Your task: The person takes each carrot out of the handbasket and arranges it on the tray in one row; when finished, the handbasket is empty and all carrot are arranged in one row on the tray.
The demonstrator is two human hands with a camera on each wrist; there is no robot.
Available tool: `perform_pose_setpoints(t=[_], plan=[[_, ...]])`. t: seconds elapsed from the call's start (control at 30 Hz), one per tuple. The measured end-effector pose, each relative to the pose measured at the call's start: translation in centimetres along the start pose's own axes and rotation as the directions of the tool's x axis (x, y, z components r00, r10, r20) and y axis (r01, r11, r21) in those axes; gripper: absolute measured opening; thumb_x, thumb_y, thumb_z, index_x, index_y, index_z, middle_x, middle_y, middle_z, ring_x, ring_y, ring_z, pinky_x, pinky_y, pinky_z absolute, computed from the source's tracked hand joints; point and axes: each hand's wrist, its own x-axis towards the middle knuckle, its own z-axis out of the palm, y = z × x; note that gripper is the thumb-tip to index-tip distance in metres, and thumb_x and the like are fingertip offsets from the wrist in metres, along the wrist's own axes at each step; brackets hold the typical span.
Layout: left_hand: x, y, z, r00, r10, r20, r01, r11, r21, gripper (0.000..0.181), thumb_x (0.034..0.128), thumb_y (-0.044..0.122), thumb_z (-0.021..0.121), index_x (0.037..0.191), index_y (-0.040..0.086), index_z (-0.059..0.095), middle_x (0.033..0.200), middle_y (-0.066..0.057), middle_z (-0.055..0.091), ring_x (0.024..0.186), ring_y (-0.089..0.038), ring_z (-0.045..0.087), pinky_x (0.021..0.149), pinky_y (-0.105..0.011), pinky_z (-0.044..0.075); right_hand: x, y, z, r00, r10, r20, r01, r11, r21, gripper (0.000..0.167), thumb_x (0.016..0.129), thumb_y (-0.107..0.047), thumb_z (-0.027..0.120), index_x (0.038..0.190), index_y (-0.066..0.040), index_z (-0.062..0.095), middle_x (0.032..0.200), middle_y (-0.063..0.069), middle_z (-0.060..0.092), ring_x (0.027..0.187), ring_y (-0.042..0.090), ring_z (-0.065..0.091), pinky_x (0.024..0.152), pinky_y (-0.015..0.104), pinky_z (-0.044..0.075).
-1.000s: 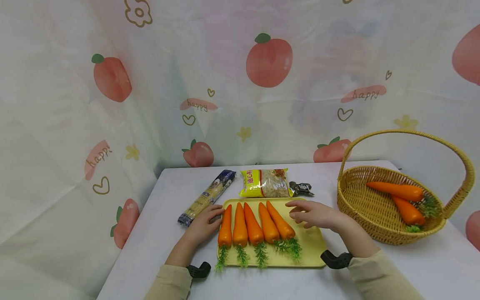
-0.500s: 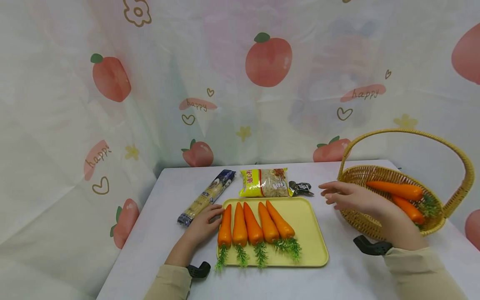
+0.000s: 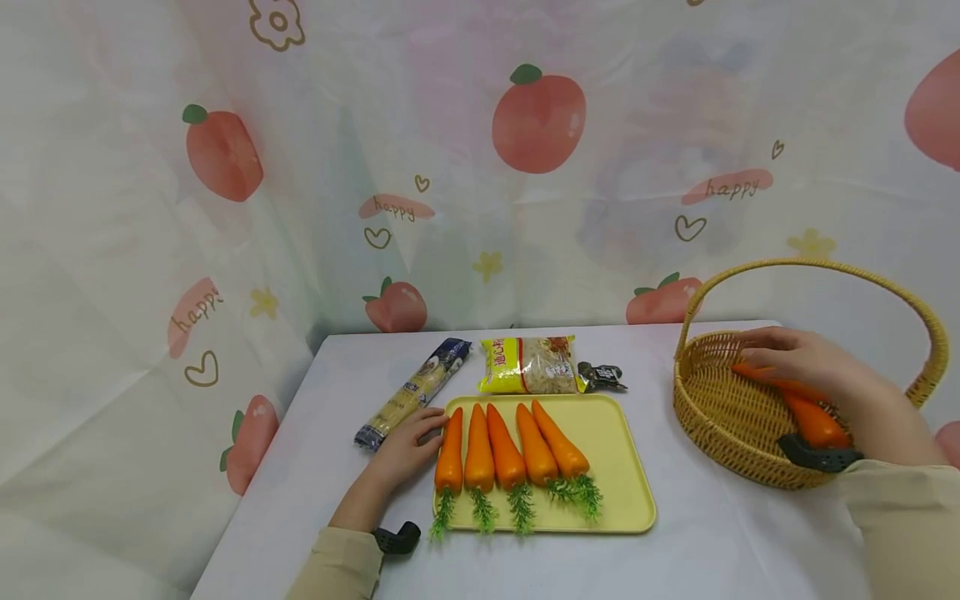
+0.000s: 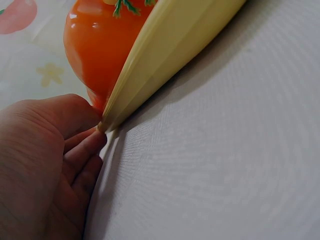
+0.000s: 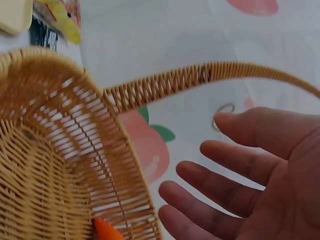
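Note:
A yellow tray [image 3: 628, 483] lies on the table with several orange carrots [image 3: 507, 454] side by side on it, their green tops toward the front. At its left edge is my left hand [image 3: 408, 447]; in the left wrist view the thumb and fingers pinch the tray's rim [image 4: 145, 65] beside a carrot [image 4: 100, 40]. My right hand [image 3: 828, 379] is over the wicker basket [image 3: 701, 408], fingers extended above the carrots [image 3: 816, 423] inside, partly hiding them. The right wrist view shows that hand's fingers spread with nothing between them.
Behind the tray lie a pack of noodles [image 3: 412, 396], a yellow food bag [image 3: 528, 365] and a small dark packet [image 3: 602, 377]. The basket's tall handle [image 3: 825, 265] arches above the right hand. A printed curtain [image 3: 465, 233] stands behind the table.
My right hand has moved right, from above the tray's right side to over the basket and its carrots. The left hand has stayed at the tray's left edge.

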Motion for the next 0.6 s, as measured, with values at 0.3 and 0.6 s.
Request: perform_pose_setpoints(t=[0.3, 0.6], plan=[[0.1, -0.2, 0.2, 1.0, 0.009, -0.007, -0.009, 1.0, -0.01, 0.039, 0.0991, 0.029, 0.06, 0.137, 0.017, 0.061, 0.145, 0.0, 0.052, 0.14, -0.028, 0.045, 0.114, -0.051, 0.039, 0.2, 2.7, -2.0, 0.994, 0.077, -0.079, -0.087, 0.988, -0.131, 0.067, 0.105, -0.046, 0.036, 0.144, 0.009, 0.035, 0.145, 0.043, 0.025, 0.127, 0.063, 0.026, 0.097, 0.073, 0.03], [0.1, -0.2, 0.2, 1.0, 0.009, -0.006, -0.009, 1.0, -0.01, 0.04, 0.0989, 0.028, 0.06, 0.137, 0.017, 0.061, 0.145, 0.0, 0.052, 0.139, -0.029, 0.045, 0.114, -0.05, 0.04, 1.0, 6.0, -2.2, 0.99, 0.131, -0.045, -0.136, 0.981, -0.141, 0.067, 0.105, -0.043, 0.035, 0.143, 0.012, 0.033, 0.137, 0.046, 0.032, 0.112, 0.055, 0.043, 0.083, 0.055, 0.048]])
